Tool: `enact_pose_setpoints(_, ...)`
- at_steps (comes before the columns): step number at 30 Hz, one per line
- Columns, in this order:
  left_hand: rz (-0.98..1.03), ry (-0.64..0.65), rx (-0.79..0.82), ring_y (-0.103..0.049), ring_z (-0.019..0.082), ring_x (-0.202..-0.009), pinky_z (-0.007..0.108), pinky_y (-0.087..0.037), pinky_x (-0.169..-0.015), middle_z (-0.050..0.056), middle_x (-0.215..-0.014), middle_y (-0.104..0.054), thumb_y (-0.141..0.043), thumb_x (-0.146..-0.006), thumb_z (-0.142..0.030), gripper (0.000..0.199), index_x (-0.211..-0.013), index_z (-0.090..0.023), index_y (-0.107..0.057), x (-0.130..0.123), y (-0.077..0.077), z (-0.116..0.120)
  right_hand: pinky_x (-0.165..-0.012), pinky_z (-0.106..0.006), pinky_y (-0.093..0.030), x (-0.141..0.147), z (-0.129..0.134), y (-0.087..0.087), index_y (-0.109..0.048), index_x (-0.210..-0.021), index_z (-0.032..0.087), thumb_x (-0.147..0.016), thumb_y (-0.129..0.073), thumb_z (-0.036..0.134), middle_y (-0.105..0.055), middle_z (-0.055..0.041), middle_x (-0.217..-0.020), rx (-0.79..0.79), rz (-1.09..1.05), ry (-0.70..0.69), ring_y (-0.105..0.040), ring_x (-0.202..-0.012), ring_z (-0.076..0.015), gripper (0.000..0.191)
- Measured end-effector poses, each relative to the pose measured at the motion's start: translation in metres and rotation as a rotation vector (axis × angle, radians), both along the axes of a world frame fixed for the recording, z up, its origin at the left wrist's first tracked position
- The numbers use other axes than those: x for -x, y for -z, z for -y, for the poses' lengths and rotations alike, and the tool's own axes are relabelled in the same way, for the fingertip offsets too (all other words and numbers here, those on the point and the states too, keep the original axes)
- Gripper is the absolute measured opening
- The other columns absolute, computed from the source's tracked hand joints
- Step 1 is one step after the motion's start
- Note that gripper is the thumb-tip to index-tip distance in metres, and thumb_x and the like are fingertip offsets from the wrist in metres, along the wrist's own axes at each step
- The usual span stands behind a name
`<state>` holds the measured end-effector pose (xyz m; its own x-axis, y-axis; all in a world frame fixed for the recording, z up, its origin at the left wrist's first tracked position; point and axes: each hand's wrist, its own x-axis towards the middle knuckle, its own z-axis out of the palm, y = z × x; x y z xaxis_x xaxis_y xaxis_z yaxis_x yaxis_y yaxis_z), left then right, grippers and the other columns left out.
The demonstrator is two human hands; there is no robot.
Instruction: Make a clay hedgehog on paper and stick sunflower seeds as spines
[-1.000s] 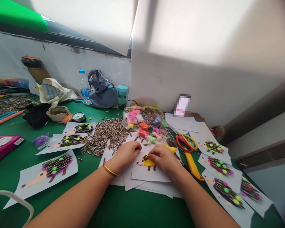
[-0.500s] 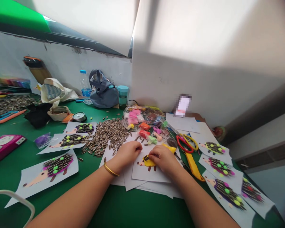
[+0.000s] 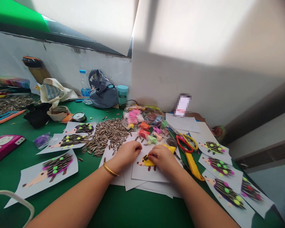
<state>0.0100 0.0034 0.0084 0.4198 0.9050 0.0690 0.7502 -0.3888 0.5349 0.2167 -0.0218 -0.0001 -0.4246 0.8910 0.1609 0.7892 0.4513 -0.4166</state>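
A hedgehog picture (image 3: 152,175) on white paper lies in front of me, with a yellow clay body (image 3: 149,162), a pale snout and brown feet. A few dark sunflower seeds (image 3: 145,157) stand in the clay near its head. My right hand (image 3: 163,159) covers the rear of the body, its fingers pinched together at the clay beside those seeds; whatever is between the fingertips is hidden. My left hand (image 3: 129,153) rests over the paper's upper left with thumb and fingers closed together, and I cannot make out what they hold. A pile of sunflower seeds (image 3: 111,133) lies beyond it.
Bags of coloured clay (image 3: 142,122) lie behind my hands. Scissors (image 3: 186,142) and a yellow cutter (image 3: 194,166) are at the right. Seed-covered hedgehog pictures lie left (image 3: 48,169) and right (image 3: 228,193). A blue bag (image 3: 104,93) and a cup (image 3: 123,96) stand by the wall.
Almost nothing differs. Both hands keep the same pose and place, and the view has shifted very slightly.
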Motion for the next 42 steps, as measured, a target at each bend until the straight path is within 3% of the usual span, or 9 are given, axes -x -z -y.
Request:
enact_pose_setpoints(6, -0.006, 0.013, -0.023, -0.066, 0.02, -0.087, 0.028, -0.048, -0.076, 0.003, -0.098, -0.073, -0.054, -0.087, -0.019, 0.02, -0.095, -0.023, -0.072, 0.001, 0.003, 0.0, -0.079, -0.031, -0.045, -0.003, 0.0, -0.002, -0.079, -0.087, 0.024, -0.088, -0.063, 0.021, -0.071, -0.0036, -0.085, 0.013, -0.028, 0.013, -0.063, -0.083, -0.019, 0.016)
enact_pose_setpoints(12, -0.157, 0.01, -0.148, -0.065, 0.019, -0.086, 0.029, -0.047, -0.075, 0.007, -0.11, -0.064, -0.046, -0.095, -0.025, 0.039, -0.13, -0.03, -0.061, -0.01, 0.007, 0.0, -0.085, -0.034, -0.046, -0.012, -0.006, 0.006, -0.076, -0.094, 0.023, -0.091, -0.056, 0.019, -0.072, -0.0055, -0.094, -0.053, -0.104, 0.115, -0.063, -0.092, -0.0216, 0.021)
enact_pose_setpoints(18, -0.2, 0.026, -0.19, -0.063, 0.019, -0.08, 0.028, -0.043, -0.068, 0.004, -0.098, -0.064, -0.048, -0.095, -0.034, 0.029, -0.108, -0.034, -0.074, -0.014, 0.015, -0.006, -0.085, -0.036, -0.046, -0.01, -0.006, 0.008, -0.076, -0.091, 0.023, -0.091, -0.056, 0.019, -0.072, -0.0056, -0.091, -0.076, -0.096, 0.133, -0.063, -0.092, -0.0225, 0.02)
enact_pose_setpoints(27, -0.214, 0.028, -0.258, -0.063, 0.021, -0.081, 0.031, -0.044, -0.073, 0.007, -0.092, -0.068, -0.049, -0.095, -0.027, 0.027, -0.091, -0.02, -0.074, -0.013, 0.011, -0.01, -0.086, -0.037, -0.046, -0.007, -0.004, 0.005, -0.075, -0.094, 0.022, -0.092, -0.056, 0.019, -0.072, -0.0063, -0.093, -0.102, -0.147, 0.128, -0.062, -0.094, -0.0232, 0.019)
enact_pose_setpoints(29, -0.128, 0.015, -0.287, -0.064, 0.021, -0.085, 0.032, -0.045, -0.078, 0.008, -0.091, -0.069, -0.049, -0.095, -0.025, 0.024, -0.091, -0.019, -0.072, -0.013, 0.006, -0.007, -0.088, -0.038, -0.046, -0.006, -0.003, 0.004, -0.074, -0.098, 0.022, -0.091, -0.057, 0.019, -0.072, -0.0063, -0.096, -0.114, -0.174, 0.135, -0.062, -0.095, -0.0235, 0.019)
enact_pose_setpoints(33, 0.225, 0.009, -0.243, -0.065, 0.019, -0.09, 0.031, -0.049, -0.083, 0.005, -0.095, -0.072, -0.053, -0.093, -0.023, 0.018, -0.096, -0.02, -0.071, -0.015, 0.002, 0.0, -0.084, -0.038, -0.048, -0.001, 0.002, 0.001, -0.07, -0.108, 0.022, -0.089, -0.059, 0.02, -0.073, -0.0058, -0.097, -0.146, -0.233, 0.138, -0.064, -0.091, -0.023, 0.022)
enact_pose_setpoints(37, 0.493, -0.001, -0.119, -0.067, 0.017, -0.089, 0.029, -0.052, -0.085, 0.003, -0.099, -0.073, -0.056, -0.088, -0.017, 0.031, -0.117, -0.022, -0.066, -0.018, 0.006, 0.004, -0.081, -0.038, -0.048, 0.005, 0.008, -0.001, -0.069, -0.109, 0.022, -0.091, -0.058, 0.021, -0.073, -0.0065, -0.097, -0.233, -0.259, 0.047, -0.064, -0.089, -0.023, 0.021)
enact_pose_setpoints(42, 0.71, -0.02, 0.095, -0.069, 0.016, -0.082, 0.027, -0.054, -0.075, 0.002, -0.091, -0.075, -0.063, -0.083, -0.024, 0.016, -0.097, -0.019, -0.071, -0.018, 0.009, 0.004, -0.081, -0.038, -0.047, 0.009, 0.012, -0.005, -0.067, -0.111, 0.022, -0.089, -0.063, 0.022, -0.073, -0.0057, -0.098, -0.268, -0.287, 0.044, -0.064, -0.09, -0.0235, 0.022)
